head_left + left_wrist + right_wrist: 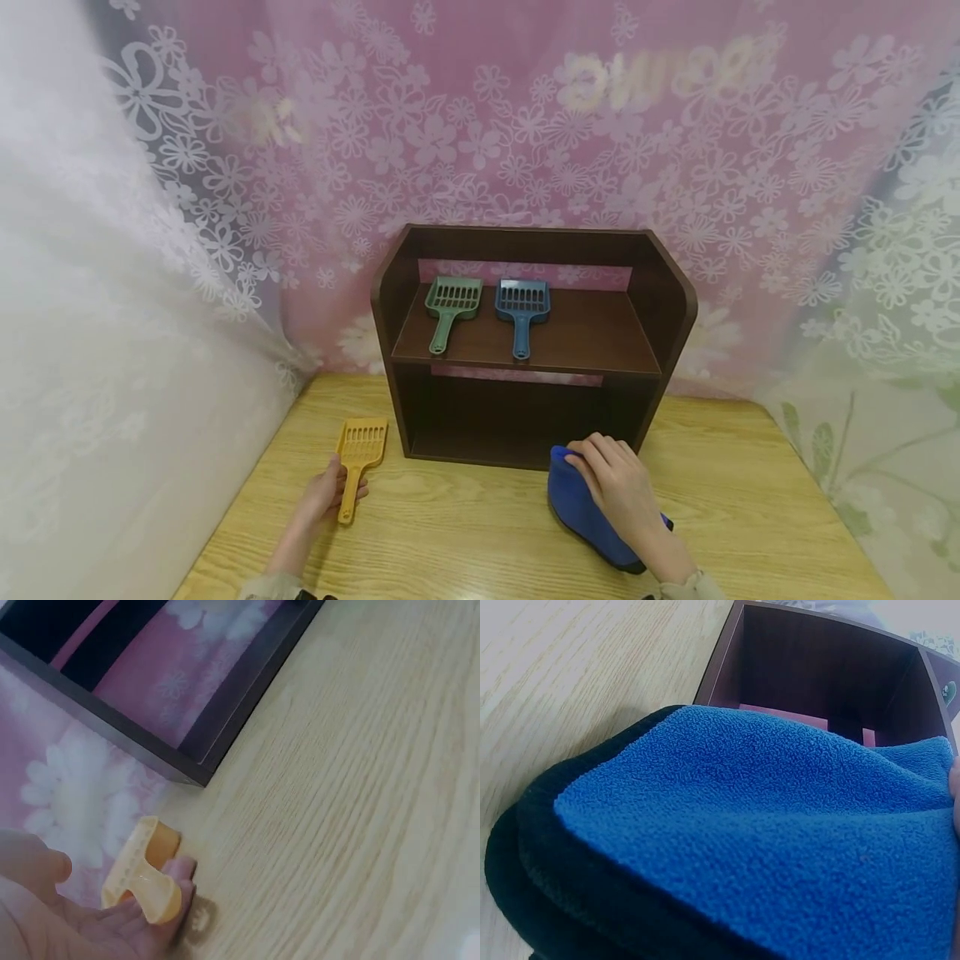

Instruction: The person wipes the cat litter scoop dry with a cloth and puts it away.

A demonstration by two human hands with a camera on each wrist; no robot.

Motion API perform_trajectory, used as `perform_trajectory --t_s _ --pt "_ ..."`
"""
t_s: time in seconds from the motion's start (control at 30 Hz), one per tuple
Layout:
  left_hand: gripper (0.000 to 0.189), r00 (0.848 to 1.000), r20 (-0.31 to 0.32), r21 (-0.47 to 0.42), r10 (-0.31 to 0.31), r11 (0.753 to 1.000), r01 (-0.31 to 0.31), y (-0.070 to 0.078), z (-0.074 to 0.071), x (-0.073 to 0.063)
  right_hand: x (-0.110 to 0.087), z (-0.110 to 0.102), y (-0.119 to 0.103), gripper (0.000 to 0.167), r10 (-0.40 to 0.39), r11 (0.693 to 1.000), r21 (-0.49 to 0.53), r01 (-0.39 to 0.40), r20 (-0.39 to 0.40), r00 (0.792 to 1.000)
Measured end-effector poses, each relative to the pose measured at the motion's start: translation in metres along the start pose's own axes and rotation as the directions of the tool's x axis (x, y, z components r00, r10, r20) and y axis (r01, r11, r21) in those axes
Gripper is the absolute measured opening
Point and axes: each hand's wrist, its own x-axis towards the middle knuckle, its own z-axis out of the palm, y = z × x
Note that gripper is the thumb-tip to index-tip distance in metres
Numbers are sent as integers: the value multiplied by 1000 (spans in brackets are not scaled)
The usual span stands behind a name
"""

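Note:
On the left side of the table, my left hand is at an orange slotted litter scoop. Its fingers lie outstretched beneath the scoop's handle, and in the left wrist view the thumb stands apart from the plastic. My right hand pinches the upper edge of a blue cloth with black trim in front of the shelf's right side. The cloth fills much of the right wrist view, with only a bit of the fingers showing at the right edge.
A dark brown two-tier shelf stands at the back of the wooden table. On its upper board lie a green litter scoop and a blue litter scoop. A flowered curtain hangs behind and at both sides.

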Motion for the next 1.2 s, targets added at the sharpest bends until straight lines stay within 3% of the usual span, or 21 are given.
perform_trajectory --t_s 0.23,0.37,0.43,0.5,0.6,0.7,0.83,0.97,1.2 --pt "71 998 -3 -193 -55 980 53 -7 6 9 -1 -3 -1 35 -1 1000 11 1 -4 1000" --pt "65 995 -3 -244 -103 965 99 -9 3 9 -1 -2 -1 36 3 1000 13 -3 -5 1000" --pt "61 995 28 -260 -93 961 97 -9 1 8 -2 -2 -1 36 3 1000 12 -3 -5 1000" --pt "58 996 83 -277 -41 959 63 -9 -2 5 -2 -1 -2 37 0 1000 12 0 -6 1000" --pt "55 992 126 -260 16 965 17 -6 -5 -1 -1 -1 -1 37 -1 1000 13 1 -7 1000" --pt "51 995 101 -200 8 980 12 -2 -4 -7 -1 -1 -1 37 -3 1000 17 3 -8 1000" --pt "50 998 50 -107 -49 993 54 4 -3 -16 0 0 -1 37 -6 1000 25 7 -13 1000" --pt "51 996 64 -55 -56 997 59 8 -3 -24 1 1 -2 37 -9 1000 23 9 -16 1000" --pt "53 991 125 -43 -48 998 54 7 -9 -34 2 3 -3 36 -9 1000 22 9 -4 1000"
